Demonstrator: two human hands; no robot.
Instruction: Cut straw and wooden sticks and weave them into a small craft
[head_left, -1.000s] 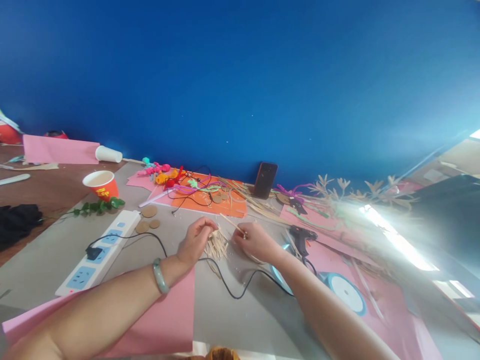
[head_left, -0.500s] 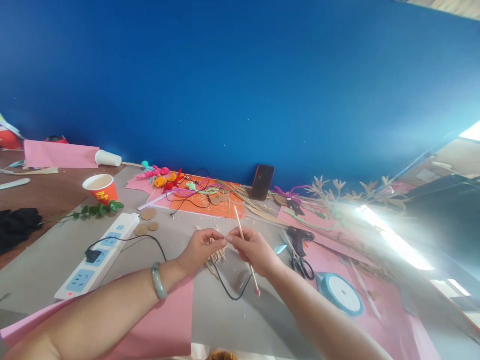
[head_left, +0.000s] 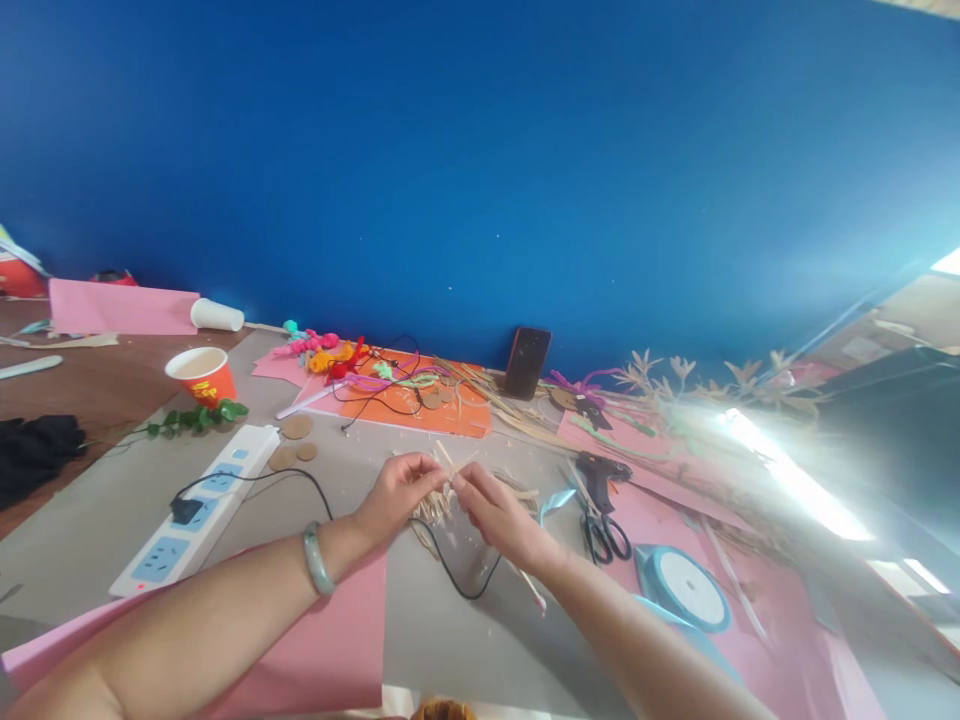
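Note:
My left hand (head_left: 403, 492), with a jade-coloured bangle (head_left: 318, 562) at the wrist, is closed in a pinch; what lies between its fingertips is too small to make out. Almost touching it, my right hand (head_left: 502, 512) is closed around a thin pale stick (head_left: 531, 583). The stick slants under the palm, its reddish end sticking out toward me. A few pale strips (head_left: 459, 464) show at the meeting fingertips; which hand grips them I cannot tell. Below the hands lies a bundle of short straw-like pieces (head_left: 433, 508), partly covered by the fingers.
On the left are a power strip (head_left: 196, 508) with a black cable, a red paper cup (head_left: 201, 374) and wooden discs (head_left: 297, 428). A phone (head_left: 527, 362) leans on the blue wall. Scissors (head_left: 604, 536), a glue gun (head_left: 600, 478) and a ribbon roll (head_left: 686, 588) lie right.
The stick has tilted further to the left at its far end, and its reddish end has swung right. My right hand has turned over it. More pale strips show at the fingertips.

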